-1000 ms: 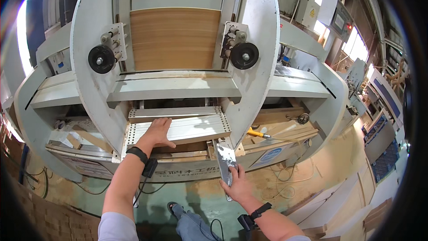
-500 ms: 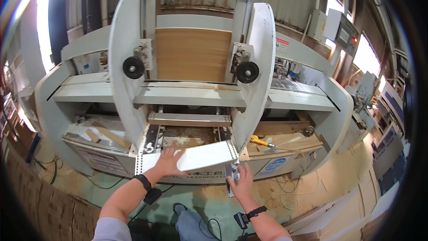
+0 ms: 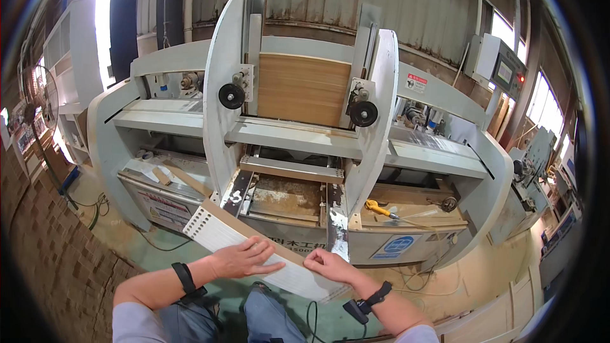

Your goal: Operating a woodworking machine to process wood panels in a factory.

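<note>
A long narrow white board (image 3: 216,236), with a brown long edge and rows of small holes at its left end, lies slantwise in front of the machine. Its right end is nearer to me and lower. My left hand (image 3: 244,258) rests across its white face, thumb stretched out and the other fingers slightly bent. At the board's far edge, right of the middle, my right hand (image 3: 327,265) grips with curled fingers and thumb. Whatever lies under the board is hidden.
A large white machine (image 3: 292,136) spans the view, with two upright plates bearing black handwheels (image 3: 231,96). A similar narrow board (image 3: 292,169) lies across its rails. A yellow air gun (image 3: 379,208) lies on the right shelf; stacked wood (image 3: 57,260) stands at left.
The board has turned: its right end has swung down toward me. My right hand has moved from beside the right rail onto the board's edge. The head view has shifted left.
</note>
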